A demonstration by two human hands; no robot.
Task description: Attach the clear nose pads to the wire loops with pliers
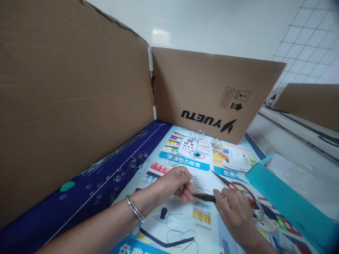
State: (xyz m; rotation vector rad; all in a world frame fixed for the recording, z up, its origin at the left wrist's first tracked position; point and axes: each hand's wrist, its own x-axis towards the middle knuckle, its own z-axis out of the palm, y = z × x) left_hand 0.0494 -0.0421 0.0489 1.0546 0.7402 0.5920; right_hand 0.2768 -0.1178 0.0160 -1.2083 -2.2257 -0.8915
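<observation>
My left hand, with a silver bangle on the wrist, is closed in a pinch near the middle of the printed sheet. Thin wire with small clear beads shows just beyond its fingertips; the pinched part is hidden. My right hand grips dark-jawed pliers, their tips pointing left and meeting the left fingers. Right beside that hand lie red-handled scissors, blades toward the upper left. Bent pieces of thin wire rest on the sheet below my hands.
Tall cardboard panels stand on the left and at the back. Loose clear beads, a green disc and straight wires lie along the left. Several beaded wire clusters sit further back. A teal box stands at right.
</observation>
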